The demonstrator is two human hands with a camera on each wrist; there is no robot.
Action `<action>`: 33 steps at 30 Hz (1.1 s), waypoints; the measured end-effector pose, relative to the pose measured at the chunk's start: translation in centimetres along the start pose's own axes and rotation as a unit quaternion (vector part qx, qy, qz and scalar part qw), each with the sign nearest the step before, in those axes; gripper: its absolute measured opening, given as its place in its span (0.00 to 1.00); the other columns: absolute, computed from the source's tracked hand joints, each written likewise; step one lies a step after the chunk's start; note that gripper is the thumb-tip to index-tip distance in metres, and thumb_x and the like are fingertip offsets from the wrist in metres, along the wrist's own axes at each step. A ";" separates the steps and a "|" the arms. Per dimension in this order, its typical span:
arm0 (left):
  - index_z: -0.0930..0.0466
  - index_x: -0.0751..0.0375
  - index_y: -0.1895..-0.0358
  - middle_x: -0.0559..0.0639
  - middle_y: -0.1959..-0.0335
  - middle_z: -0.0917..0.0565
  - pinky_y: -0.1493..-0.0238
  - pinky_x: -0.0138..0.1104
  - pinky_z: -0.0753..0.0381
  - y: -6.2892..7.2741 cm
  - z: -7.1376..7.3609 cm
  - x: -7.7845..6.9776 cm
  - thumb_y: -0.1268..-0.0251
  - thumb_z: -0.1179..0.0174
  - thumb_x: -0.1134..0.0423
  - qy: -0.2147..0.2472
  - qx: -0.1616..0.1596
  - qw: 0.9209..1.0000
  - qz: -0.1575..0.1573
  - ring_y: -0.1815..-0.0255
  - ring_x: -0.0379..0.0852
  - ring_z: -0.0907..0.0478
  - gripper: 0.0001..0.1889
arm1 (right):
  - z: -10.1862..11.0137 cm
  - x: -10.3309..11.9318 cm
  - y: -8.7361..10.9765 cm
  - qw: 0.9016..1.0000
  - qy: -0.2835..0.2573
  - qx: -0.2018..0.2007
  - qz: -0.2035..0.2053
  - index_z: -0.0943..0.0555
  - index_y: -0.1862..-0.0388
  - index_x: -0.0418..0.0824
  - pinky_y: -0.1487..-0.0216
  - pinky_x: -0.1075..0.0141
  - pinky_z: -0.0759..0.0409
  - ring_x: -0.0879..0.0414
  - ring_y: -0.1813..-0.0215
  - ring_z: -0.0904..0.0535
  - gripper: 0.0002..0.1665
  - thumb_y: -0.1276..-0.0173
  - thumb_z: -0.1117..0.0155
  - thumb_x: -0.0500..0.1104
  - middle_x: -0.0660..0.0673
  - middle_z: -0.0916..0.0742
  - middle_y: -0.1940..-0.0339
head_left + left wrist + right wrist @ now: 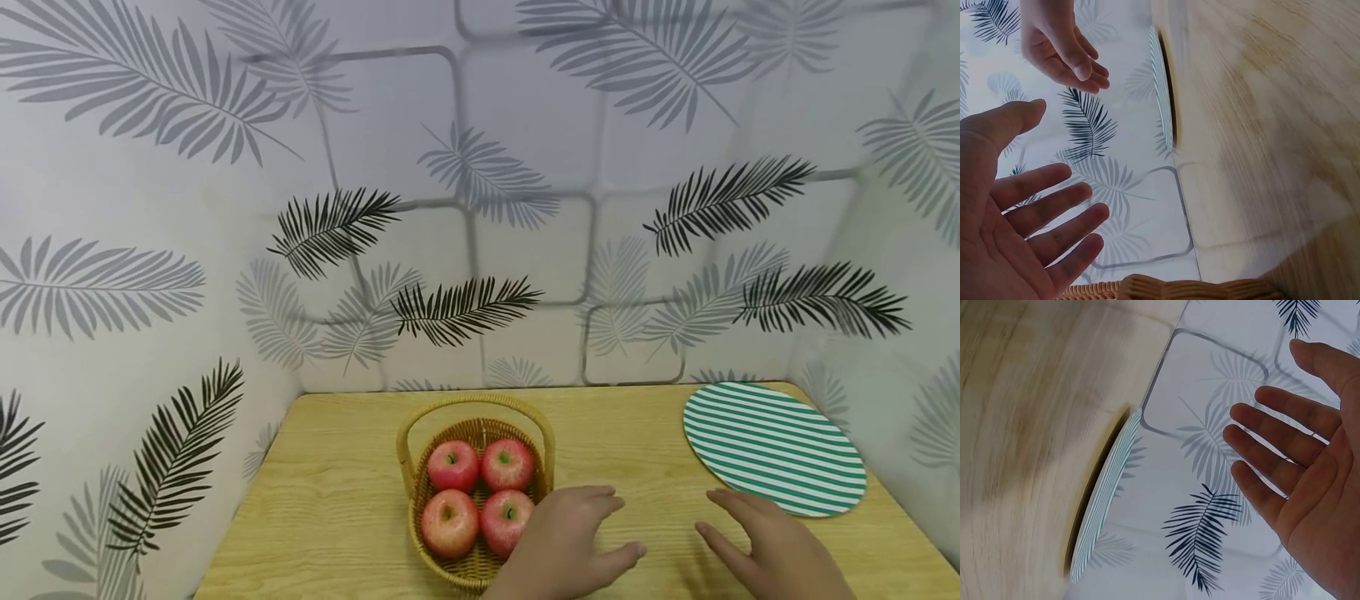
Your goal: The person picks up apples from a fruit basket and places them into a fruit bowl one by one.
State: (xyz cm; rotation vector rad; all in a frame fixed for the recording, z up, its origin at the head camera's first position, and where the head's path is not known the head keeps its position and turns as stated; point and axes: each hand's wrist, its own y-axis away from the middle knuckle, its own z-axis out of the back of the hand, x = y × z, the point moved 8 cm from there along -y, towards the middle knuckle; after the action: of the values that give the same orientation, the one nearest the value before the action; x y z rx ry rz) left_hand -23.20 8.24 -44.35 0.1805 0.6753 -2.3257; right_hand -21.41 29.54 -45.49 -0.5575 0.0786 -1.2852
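Observation:
Several red apples [450, 524] lie inside a yellow wicker basket [407, 446] with a tall arched handle. My left hand [566, 543] is at the basket's right side, overlapping its rim and part of one apple in the head view. In the left wrist view the fingers of the left hand [1029, 231] are spread and hold nothing. Farther right, my right hand [776, 546] is over the table, its palm facing the left hand. The right wrist view shows the right hand [1310, 475] with straight, parted fingers and an uncovered palm. Both thumbs point inward.
A round green-and-white striped mat [772, 450] lies at the table's back right, beyond the right hand. The light wooden table [330, 492] meets a leaf-patterned wall [525, 250] at its back edge. More patterned wall flanks both sides.

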 end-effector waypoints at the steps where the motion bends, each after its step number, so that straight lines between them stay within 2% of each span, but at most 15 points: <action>1: 0.14 0.51 0.46 0.41 0.47 0.14 0.46 0.29 0.17 -0.1 -0.1 -0.1 0.30 0.46 0.36 -0.001 -0.001 1.000 -0.006 0.46 0.36 0.17 0.26 | 0.0 -0.2 0.0 1.000 0.001 -0.003 -0.001 0.15 0.50 0.40 0.58 0.46 0.15 0.42 0.53 0.14 0.26 0.43 0.22 0.54 0.41 0.11 0.53; 8: 0.14 0.51 0.47 0.46 0.43 0.15 0.38 0.35 0.19 -1.2 -0.9 -1.0 0.31 0.43 0.38 -0.023 -0.009 0.999 -0.030 0.40 0.43 0.19 0.23 | 0.5 -1.7 0.0 1.000 -0.003 -0.014 -0.008 0.14 0.50 0.38 0.53 0.35 0.20 0.32 0.43 0.20 0.27 0.43 0.22 0.53 0.33 0.14 0.46; 15: 0.16 0.52 0.44 0.47 0.39 0.18 0.36 0.36 0.21 -2.1 -1.6 -1.2 0.31 0.44 0.38 -0.022 0.008 0.999 -0.027 0.36 0.44 0.22 0.25 | 0.2 -3.2 0.0 0.999 -0.001 0.020 -0.036 0.15 0.48 0.39 0.51 0.31 0.23 0.29 0.39 0.23 0.27 0.39 0.26 0.56 0.32 0.15 0.44; 20: 0.16 0.53 0.43 0.48 0.39 0.18 0.37 0.32 0.21 -2.4 -1.9 -1.0 0.31 0.43 0.39 -0.018 0.012 0.999 -0.032 0.38 0.43 0.21 0.25 | 0.1 -4.1 0.1 0.999 0.001 0.031 -0.045 0.16 0.47 0.40 0.50 0.30 0.24 0.27 0.39 0.24 0.28 0.38 0.27 0.57 0.33 0.14 0.45; 27: 0.15 0.54 0.47 0.41 0.50 0.13 0.42 0.23 0.21 -3.5 -2.2 -1.6 0.31 0.43 0.41 -0.020 0.001 0.997 -0.071 0.47 0.35 0.17 0.23 | 0.0 -6.2 0.4 0.997 -0.002 0.040 -0.061 0.17 0.46 0.35 0.50 0.31 0.25 0.26 0.40 0.25 0.30 0.36 0.28 0.56 0.29 0.15 0.44; 30: 0.14 0.53 0.48 0.39 0.52 0.12 0.45 0.21 0.21 -4.1 -2.7 -1.9 0.30 0.42 0.41 -0.009 0.010 0.997 -0.082 0.50 0.32 0.16 0.22 | -0.1 -7.1 0.4 0.996 0.004 0.057 -0.068 0.18 0.45 0.33 0.49 0.31 0.25 0.26 0.40 0.25 0.31 0.34 0.30 0.57 0.27 0.17 0.43; 33: 0.14 0.53 0.47 0.39 0.51 0.13 0.44 0.20 0.22 -4.5 -3.3 -2.0 0.30 0.43 0.42 -0.002 0.025 0.996 -0.084 0.49 0.31 0.17 0.21 | -0.4 -7.9 0.5 0.994 0.006 0.076 -0.075 0.18 0.44 0.33 0.48 0.31 0.25 0.26 0.40 0.25 0.32 0.33 0.32 0.59 0.25 0.18 0.43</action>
State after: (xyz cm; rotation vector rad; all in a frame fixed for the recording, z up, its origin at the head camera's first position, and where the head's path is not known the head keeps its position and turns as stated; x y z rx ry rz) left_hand -24.87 13.96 -44.70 0.1464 0.6518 -2.5057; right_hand -23.44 36.76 -48.00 -0.4315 -0.0512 -1.4267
